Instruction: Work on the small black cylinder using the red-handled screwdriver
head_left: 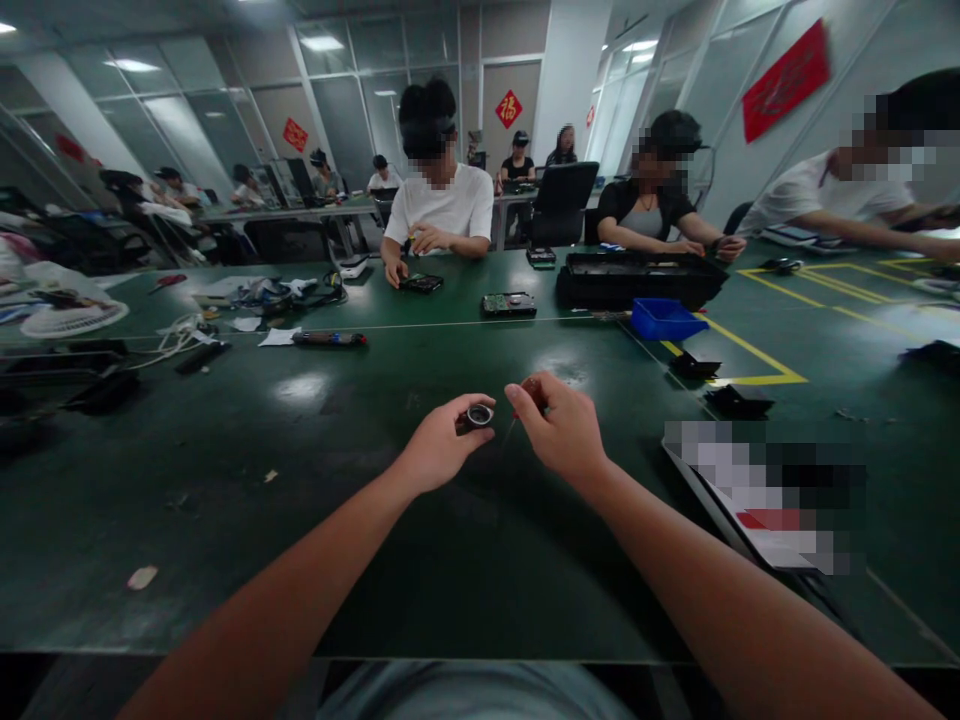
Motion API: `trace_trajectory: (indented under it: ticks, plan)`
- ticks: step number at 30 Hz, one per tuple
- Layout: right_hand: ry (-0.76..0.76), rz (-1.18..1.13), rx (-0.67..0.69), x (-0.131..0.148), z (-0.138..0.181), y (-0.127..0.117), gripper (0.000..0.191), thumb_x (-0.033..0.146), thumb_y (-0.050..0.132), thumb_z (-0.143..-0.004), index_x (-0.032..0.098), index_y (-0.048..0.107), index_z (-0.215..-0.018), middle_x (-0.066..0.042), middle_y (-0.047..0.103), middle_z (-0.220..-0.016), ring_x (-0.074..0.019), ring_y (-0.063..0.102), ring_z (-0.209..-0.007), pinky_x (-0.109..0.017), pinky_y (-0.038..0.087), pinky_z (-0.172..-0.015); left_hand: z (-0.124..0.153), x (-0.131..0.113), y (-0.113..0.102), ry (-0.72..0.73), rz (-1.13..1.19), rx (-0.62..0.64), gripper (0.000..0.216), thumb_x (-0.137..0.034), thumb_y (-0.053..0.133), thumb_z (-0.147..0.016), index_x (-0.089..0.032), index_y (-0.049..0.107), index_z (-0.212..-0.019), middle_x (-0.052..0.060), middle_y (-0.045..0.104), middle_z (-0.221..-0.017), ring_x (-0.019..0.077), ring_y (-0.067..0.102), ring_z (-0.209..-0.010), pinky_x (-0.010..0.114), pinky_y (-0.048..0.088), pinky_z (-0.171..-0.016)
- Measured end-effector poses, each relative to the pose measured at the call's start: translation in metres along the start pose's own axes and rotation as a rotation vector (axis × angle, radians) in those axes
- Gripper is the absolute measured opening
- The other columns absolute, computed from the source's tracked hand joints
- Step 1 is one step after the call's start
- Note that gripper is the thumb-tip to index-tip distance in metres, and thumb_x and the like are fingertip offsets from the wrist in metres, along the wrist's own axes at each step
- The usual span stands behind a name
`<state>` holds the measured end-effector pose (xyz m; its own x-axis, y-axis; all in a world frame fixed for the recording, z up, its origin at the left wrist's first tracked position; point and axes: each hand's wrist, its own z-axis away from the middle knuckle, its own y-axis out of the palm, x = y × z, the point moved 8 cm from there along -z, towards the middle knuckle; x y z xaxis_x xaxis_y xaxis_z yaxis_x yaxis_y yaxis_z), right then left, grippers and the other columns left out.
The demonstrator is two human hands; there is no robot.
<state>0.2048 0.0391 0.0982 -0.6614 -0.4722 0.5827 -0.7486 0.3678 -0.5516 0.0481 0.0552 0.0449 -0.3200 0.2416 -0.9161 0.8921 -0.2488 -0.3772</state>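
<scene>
Between the thumb and fingers of my left hand (439, 447) is a small dark round part with a shiny metal rim (478, 413), its open end facing up. My right hand (559, 425) is closed just to the right of it, thumb pressed against the curled fingers. A thin, wire-like piece (510, 432) sticks out downward from that pinch; its exact kind is too fine to make out. The two hands are apart, held above the green table (420, 580) in front of me.
A clipboard-like board with papers (750, 500) lies by my right forearm. Farther off are a blue bin (666, 319), a long black housing (641, 282), a hard drive (508, 304) and a dark screwdriver-like tool (330, 339). Co-workers sit across the table.
</scene>
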Motion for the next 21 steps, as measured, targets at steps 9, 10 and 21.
trace_trajectory:
  ticks: [9, 10, 21]
  plan:
    - [0.019, -0.208, -0.192, 0.003, 0.008, -0.020, 0.020, 0.036, 0.047, -0.100, 0.023, 0.058, -0.089, 0.001, 0.063, -0.068, -0.0160, 0.060, -0.060, -0.030, 0.045, -0.059, 0.011, 0.004, -0.007, 0.162, -0.150, -0.146, 0.034, -0.017, 0.073, -0.084, -0.023, 0.067, -0.117, 0.005, 0.068, -0.121, 0.0232, 0.061, -0.117, 0.042, 0.045, -0.108]
    - [0.020, -0.247, -0.222, 0.002, 0.009, -0.022, 0.020, 0.036, 0.046, -0.100, 0.023, 0.059, -0.092, 0.000, 0.064, -0.071, -0.0165, 0.061, -0.062, -0.031, 0.046, -0.060, 0.011, 0.004, -0.006, 0.182, -0.159, -0.138, 0.035, -0.017, 0.072, -0.085, -0.024, 0.067, -0.119, 0.005, 0.067, -0.123, 0.0231, 0.060, -0.119, 0.043, 0.044, -0.110]
    - [-0.074, -0.271, -0.069, 0.010, 0.012, -0.008, 0.014, 0.034, 0.048, -0.100, 0.024, 0.057, -0.100, -0.002, 0.071, -0.080, -0.0185, 0.070, -0.071, -0.033, 0.054, -0.066, 0.009, 0.009, -0.011, 0.207, -0.183, -0.149, 0.035, -0.022, 0.073, -0.086, -0.023, 0.067, -0.120, 0.006, 0.068, -0.121, 0.0231, 0.063, -0.115, 0.042, 0.047, -0.106]
